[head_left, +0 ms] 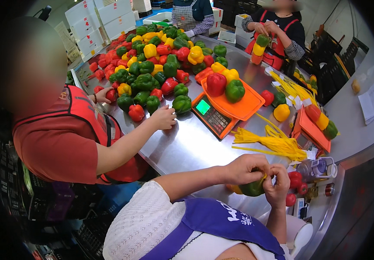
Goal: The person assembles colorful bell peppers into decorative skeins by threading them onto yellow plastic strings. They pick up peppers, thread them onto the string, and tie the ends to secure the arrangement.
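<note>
Above the steel table's near edge, my left hand [247, 169] and my right hand [277, 185] are closed at the top of a pack of bell peppers [253, 188]. Its green pepper faces up, with a yellow one partly visible below and the rest hidden by my left arm. Something thin and yellow shows between my fingertips, probably the gathered end of the wrapping. Beyond my hands lies a bundle of flat yellow net strips [273, 142] with white tags.
An orange scale [219, 115] carries loose peppers; a second scale [310, 130] holds a red-yellow-green pack. A big pepper heap [152, 65] covers the far table. A co-worker [74, 130] reaches in from the left; another [278, 34] handles a pack. A bottle [315, 169] stands right.
</note>
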`<state>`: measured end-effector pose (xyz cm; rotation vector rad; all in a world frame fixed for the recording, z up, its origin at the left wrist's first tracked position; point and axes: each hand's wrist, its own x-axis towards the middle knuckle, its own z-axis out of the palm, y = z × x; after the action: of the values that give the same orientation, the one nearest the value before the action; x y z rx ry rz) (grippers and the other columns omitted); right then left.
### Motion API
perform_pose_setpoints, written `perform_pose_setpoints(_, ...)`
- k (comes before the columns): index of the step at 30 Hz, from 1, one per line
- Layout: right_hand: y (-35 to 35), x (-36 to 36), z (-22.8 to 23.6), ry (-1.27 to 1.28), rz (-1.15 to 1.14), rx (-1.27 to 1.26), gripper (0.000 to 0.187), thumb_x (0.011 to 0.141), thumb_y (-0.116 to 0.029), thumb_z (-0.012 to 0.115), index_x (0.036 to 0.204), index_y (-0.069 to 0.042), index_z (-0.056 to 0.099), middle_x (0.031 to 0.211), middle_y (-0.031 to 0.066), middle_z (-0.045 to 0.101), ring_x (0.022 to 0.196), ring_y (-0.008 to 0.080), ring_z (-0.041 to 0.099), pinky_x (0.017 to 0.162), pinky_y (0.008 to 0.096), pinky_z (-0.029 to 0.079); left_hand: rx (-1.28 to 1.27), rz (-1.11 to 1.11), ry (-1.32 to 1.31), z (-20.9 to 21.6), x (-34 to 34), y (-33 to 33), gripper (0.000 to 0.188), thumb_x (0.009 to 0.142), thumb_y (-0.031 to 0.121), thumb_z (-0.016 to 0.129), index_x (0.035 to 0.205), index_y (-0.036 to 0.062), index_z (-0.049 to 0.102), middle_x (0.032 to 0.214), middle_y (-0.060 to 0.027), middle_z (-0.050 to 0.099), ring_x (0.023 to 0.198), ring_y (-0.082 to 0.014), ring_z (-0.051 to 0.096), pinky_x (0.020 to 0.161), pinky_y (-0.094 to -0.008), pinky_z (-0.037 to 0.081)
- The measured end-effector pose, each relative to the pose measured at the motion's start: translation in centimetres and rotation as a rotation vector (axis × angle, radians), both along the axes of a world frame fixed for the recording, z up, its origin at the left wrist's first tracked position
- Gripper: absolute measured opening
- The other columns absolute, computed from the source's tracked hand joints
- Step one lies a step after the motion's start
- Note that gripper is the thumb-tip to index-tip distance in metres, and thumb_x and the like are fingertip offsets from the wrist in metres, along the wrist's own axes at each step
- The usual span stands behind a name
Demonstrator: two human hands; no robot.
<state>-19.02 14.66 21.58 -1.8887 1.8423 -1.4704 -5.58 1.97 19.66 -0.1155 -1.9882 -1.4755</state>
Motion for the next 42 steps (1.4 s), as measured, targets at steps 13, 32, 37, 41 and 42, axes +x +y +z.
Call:
perform_pose_setpoints(13, -0.2, 0.2, -2.1, -0.292, -0.175, -0.06, 0.007, 0.088, 0.003, 0.053, 0.094, -0.001, 0.053, 0.086, 0.0086, 0.058, 0.075, 0.0138, 0.057, 0.069, 0.026, 0.048, -0.306, 0.291, 0.011, 0.7, 0.5, 1.7, 0.013, 0.073, 0.012, 0.067, 0.082, 0.0087, 0.058, 0.078, -0.0064, 0.057, 0.076, -0.0275, 0.054, 0.071, -0.0366, 0.039)
perform_pose_setpoints(32, 1.0, -1.6, -0.3, -1.343, 0.244, -0.002, 0.022, 0.085, 0.002, 0.056, 0.098, -0.009, 0.043, 0.082, 0.0054, 0.057, 0.052, 0.0041, 0.036, 0.044, 0.0184, 0.027, -0.231, 0.334, -0.099, 0.0, -1.1, 2.3, 0.015, 0.072, 0.007, 0.07, 0.086, 0.0059, 0.065, 0.109, -0.0133, 0.052, 0.087, -0.0221, 0.047, 0.075, -0.0332, 0.039)
perform_pose_setpoints(37, 1.1, -2.7, 0.1, -1.294, 0.306, 0.016, 0.021, 0.085, 0.001, 0.055, 0.097, -0.01, 0.043, 0.082, 0.0059, 0.057, 0.053, 0.0051, 0.038, 0.045, 0.019, 0.028, 0.0, 0.141, -0.171, -2.9, -0.5, 1.7, 0.068, 0.07, 0.022, 0.081, 0.126, 0.0035, 0.049, 0.13, -0.0169, 0.044, 0.115, -0.0271, 0.048, 0.097, -0.0361, 0.039)
perform_pose_setpoints(41, 1.0, -2.7, -0.1, -1.324, 0.378, 0.009, 0.02, 0.086, 0.001, 0.056, 0.099, -0.009, 0.044, 0.084, 0.0071, 0.057, 0.055, 0.0073, 0.042, 0.046, 0.0202, 0.032, 0.175, 0.019, -0.229, -5.2, -0.5, 2.1, 0.115, 0.062, 0.031, 0.09, 0.146, 0.0005, 0.018, 0.138, -0.019, 0.039, 0.128, -0.0295, 0.042, 0.108, -0.0395, 0.033)
perform_pose_setpoints(42, 1.0, -3.0, -0.4, -1.361, 0.416, -0.004, 0.02, 0.086, 0.001, 0.056, 0.101, -0.008, 0.045, 0.085, 0.0079, 0.056, 0.057, 0.0083, 0.044, 0.047, 0.0208, 0.035, 0.257, 0.029, -0.217, -5.3, -0.7, 2.3, 0.115, 0.062, 0.031, 0.09, 0.146, 0.0006, 0.018, 0.138, -0.0191, 0.039, 0.127, -0.0289, 0.043, 0.107, -0.0394, 0.034)
